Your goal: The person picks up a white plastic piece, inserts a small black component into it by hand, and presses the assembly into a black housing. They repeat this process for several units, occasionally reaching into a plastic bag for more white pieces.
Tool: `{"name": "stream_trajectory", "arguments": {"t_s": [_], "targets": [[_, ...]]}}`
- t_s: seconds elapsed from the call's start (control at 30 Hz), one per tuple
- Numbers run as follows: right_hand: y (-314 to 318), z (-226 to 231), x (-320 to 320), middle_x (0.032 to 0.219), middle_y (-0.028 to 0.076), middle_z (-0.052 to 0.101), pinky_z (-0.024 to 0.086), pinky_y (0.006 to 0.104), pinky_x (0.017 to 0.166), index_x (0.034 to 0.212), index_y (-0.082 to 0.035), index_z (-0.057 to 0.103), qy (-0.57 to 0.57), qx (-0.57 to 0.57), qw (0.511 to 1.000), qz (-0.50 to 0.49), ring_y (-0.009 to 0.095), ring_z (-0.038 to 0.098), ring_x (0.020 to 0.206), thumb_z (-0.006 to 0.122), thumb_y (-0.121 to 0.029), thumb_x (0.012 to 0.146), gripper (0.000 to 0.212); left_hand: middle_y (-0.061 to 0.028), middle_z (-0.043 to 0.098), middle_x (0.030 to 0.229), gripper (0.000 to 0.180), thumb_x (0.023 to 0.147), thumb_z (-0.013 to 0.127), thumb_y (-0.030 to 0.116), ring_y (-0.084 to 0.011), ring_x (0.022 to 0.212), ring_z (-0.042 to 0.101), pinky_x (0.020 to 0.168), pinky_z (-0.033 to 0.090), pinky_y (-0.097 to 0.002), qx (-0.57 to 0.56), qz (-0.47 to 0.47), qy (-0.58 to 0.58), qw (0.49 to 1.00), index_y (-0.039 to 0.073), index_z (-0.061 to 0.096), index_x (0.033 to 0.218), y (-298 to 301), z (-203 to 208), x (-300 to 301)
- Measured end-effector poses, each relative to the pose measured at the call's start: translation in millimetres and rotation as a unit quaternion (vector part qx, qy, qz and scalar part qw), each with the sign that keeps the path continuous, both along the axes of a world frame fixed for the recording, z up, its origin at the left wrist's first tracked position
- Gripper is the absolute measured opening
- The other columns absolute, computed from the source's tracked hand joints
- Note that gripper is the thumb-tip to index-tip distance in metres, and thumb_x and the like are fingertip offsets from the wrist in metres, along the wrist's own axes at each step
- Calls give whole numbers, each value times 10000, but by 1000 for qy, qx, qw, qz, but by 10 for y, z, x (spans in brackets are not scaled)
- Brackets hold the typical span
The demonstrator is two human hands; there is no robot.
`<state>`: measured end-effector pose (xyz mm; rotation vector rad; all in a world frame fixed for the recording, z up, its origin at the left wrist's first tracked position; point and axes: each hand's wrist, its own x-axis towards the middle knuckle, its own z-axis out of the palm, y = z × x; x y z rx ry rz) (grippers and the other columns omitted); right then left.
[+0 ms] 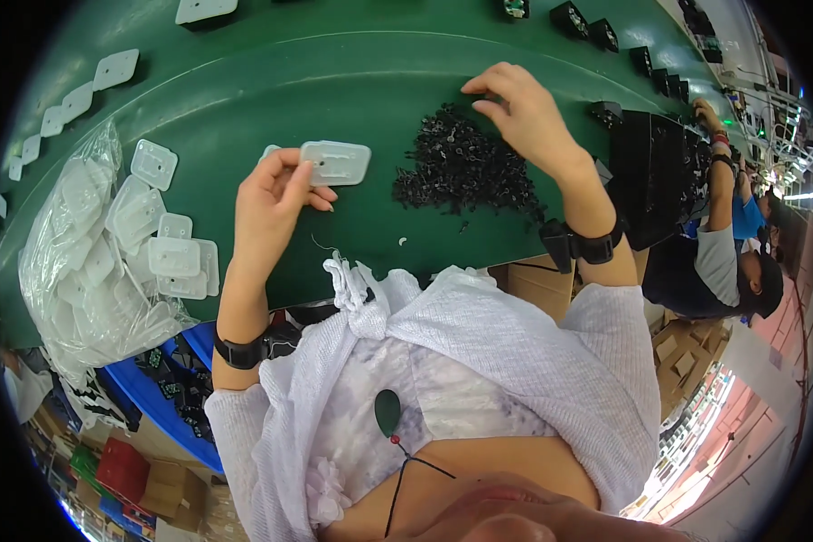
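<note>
My left hand pinches a translucent white plastic plate with rounded corners and raised marks on its face. Behind its fingers the edge of another white piece shows; whether it is held or lies on the table cannot be told. My right hand hovers over the far right side of a heap of small black parts. Its thumb and forefinger are bent and apart, with nothing visible between them.
A clear plastic bag of white plates spills out at the left, loose plates beside it. Black housings line the far right of the green table. A black box stands right, near a co-worker's arm.
</note>
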<state>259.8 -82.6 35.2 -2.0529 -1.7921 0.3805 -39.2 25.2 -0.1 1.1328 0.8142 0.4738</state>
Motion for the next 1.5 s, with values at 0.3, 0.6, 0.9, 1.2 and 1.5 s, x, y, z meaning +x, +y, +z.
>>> {"name": "stream_trajectory", "arguments": {"t_s": [0.3, 0.6, 0.9, 1.2, 1.5], "targets": [[-31, -353, 5, 937, 41, 538, 450, 279, 710, 943, -46, 623, 119, 33, 992, 3, 175, 543, 837, 662, -28, 835, 116, -113, 656, 890, 150, 973, 516, 76, -145, 743, 662, 643, 522, -236, 127, 70, 74, 987, -52, 572, 1027, 165, -26, -202], [-66, -400, -39, 846, 92, 537, 445, 315, 697, 891, -6, 549, 66, 104, 992, 10, 211, 544, 797, 609, -14, 865, 66, -129, 597, 967, 228, 956, 475, -13, -145, 693, 643, 580, 508, -224, 87, 3, -90, 992, -28, 513, 1180, -90, 168, 414], [-164, -75, -337, 931, 56, 627, 481, 264, 759, 1030, -19, 604, 180, 71, 972, -133, 142, 599, 842, 640, -21, 865, 170, -64, 585, 913, 211, 933, 501, -40, -105, 660, 617, 545, 491, -210, 187, -23, -29, 982, 19, 667, 1049, -180, 166, 620], [-64, 16, -869, 963, 35, 604, 473, 233, 800, 1049, 7, 582, 432, 108, 889, -105, 100, 569, 874, 650, 20, 867, 194, -68, 571, 824, 144, 869, 607, -38, -116, 599, 607, 498, 481, -226, 274, -34, -25, 961, 12, 659, 994, -212, 210, 668], [61, 154, -981, 874, 33, 600, 450, 233, 691, 870, -3, 654, 352, 86, 926, -111, 104, 551, 763, 693, -45, 830, 70, -74, 583, 819, 131, 882, 590, -53, -138, 659, 637, 559, 524, -235, 236, 20, -51, 970, -14, 644, 995, -238, 191, 570]]}}
